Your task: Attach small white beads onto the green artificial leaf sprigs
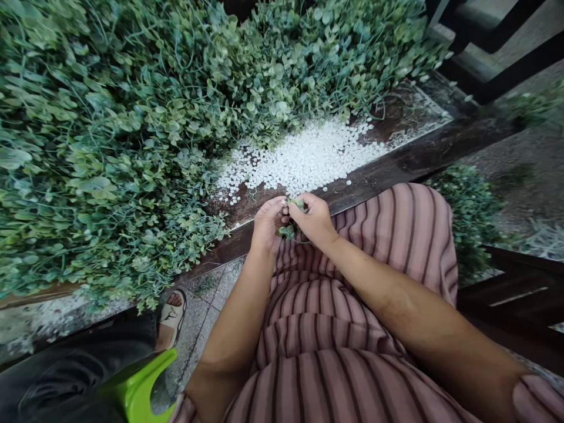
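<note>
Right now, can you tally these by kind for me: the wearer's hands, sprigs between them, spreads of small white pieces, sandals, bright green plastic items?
Hands: 2, left hand and right hand
Leafy sprig: 1, partly hidden by fingers
Spread of white pieces: 1
Sandal: 1
Bright green plastic item: 1
Total: 6

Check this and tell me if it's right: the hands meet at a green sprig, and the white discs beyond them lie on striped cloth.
No: the head view shows the discs on the dark wood, not on striped cloth. The left hand and right hand do meet at the sprig.
</note>
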Action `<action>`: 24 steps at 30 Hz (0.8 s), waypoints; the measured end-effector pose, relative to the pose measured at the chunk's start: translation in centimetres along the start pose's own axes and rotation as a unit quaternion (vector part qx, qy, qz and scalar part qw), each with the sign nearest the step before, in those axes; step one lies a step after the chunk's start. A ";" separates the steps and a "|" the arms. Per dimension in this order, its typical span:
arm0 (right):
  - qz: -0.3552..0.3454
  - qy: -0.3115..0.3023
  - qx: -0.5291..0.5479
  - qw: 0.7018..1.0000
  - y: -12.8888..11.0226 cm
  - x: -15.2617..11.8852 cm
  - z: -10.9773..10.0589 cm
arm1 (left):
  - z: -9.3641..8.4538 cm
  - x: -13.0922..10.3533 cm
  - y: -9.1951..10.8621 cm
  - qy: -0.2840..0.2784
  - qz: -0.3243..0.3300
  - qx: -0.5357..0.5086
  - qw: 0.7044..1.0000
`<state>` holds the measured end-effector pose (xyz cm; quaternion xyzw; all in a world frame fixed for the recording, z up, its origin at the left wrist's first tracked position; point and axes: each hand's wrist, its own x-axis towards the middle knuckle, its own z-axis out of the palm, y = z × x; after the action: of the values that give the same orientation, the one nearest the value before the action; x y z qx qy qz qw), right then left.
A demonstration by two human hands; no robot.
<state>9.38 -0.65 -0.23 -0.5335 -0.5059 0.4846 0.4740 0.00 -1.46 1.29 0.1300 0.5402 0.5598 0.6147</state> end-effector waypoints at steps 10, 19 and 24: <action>0.009 -0.011 0.007 1.000 0.3 -0.1 -0.1 | -0.1 0.0 0.3 -0.020 -0.015 0.045 0.999; 0.047 -0.037 0.031 0.998 -0.4 0.2 -0.4 | -0.5 0.3 0.1 -0.026 0.002 0.076 0.997; 0.068 -0.051 0.042 0.995 -0.2 0.6 -0.5 | -0.8 0.1 0.0 -0.029 0.024 0.076 0.996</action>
<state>9.84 -0.01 -0.03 -0.5208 -0.4708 0.5634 0.4356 -0.63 -1.76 0.94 0.2051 0.5600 0.5282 0.6045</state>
